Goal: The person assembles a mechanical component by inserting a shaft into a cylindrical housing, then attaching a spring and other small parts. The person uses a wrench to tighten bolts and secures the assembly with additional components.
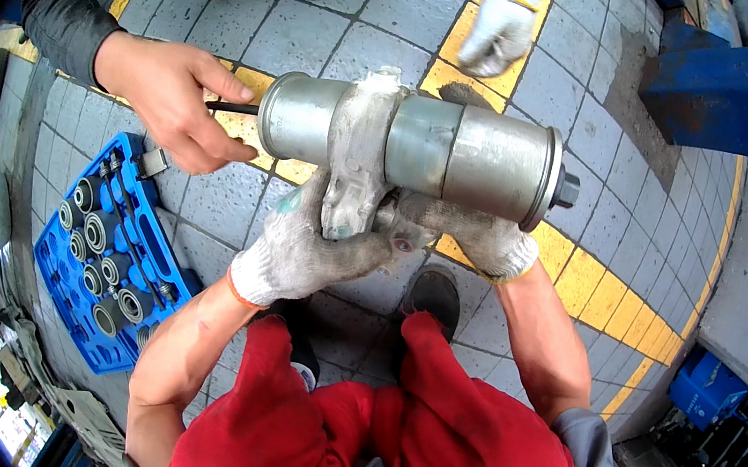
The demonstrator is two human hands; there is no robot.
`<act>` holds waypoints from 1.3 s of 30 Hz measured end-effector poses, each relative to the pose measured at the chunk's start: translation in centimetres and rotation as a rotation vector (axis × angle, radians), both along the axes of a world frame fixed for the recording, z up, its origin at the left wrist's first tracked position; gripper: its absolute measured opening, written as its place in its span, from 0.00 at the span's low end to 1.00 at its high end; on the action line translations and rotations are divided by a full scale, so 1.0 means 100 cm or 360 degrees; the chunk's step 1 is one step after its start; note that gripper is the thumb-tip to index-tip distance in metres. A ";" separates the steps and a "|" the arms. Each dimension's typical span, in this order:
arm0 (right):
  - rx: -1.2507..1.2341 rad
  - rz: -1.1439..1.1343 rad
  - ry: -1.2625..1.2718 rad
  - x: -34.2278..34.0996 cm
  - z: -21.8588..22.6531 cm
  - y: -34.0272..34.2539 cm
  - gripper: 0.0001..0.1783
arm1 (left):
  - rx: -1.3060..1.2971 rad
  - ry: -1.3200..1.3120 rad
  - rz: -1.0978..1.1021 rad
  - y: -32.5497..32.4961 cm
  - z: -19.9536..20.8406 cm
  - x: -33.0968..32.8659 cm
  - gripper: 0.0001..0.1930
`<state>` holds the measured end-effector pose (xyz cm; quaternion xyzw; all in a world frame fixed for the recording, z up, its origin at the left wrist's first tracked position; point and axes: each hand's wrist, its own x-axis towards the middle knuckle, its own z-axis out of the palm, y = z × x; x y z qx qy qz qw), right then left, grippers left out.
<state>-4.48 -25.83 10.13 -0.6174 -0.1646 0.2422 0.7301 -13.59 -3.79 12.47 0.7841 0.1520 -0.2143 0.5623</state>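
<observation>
My left hand [316, 245], in a white knit glove dirty with grease, is closed round the lower part of a cast metal suspension arm [358, 161]. My gloved right hand [468, 235] is closed on the same arm from the right, under the cylinders; its fingertips are partly hidden. Metal press sleeves [474, 157] lie in line on both sides of the arm's eye, with a hex bolt head [567, 190] at the right end. A dark rod [232, 107] sticks out at the left end, and a co-worker's bare hand [179, 99] is at it.
An open blue tool case [122, 248] with several round sleeves and rods lies on the tiled floor at left. Another person's gloved hand [502, 33] hangs at the top. Blue machinery [731, 101] stands at upper right, a blue box [710, 386] at lower right.
</observation>
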 end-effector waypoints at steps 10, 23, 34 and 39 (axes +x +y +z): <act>0.0237 -0.0015 0.0745 0.051 -0.005 -0.038 0.27 | 0.0139 -0.0461 -0.0093 0.008 0.011 0.003 0.38; -0.1388 0.1212 -0.0237 0.074 0.059 -0.003 0.35 | 0.0509 -0.0825 -0.0431 0.020 0.010 0.016 0.39; -0.0864 0.1042 0.0360 0.052 0.043 0.006 0.29 | 0.0489 -0.0679 -0.0517 0.026 0.013 0.021 0.35; -0.0891 0.0980 0.0302 0.047 0.041 0.010 0.36 | 0.0500 -0.0608 -0.0544 0.030 0.007 0.020 0.37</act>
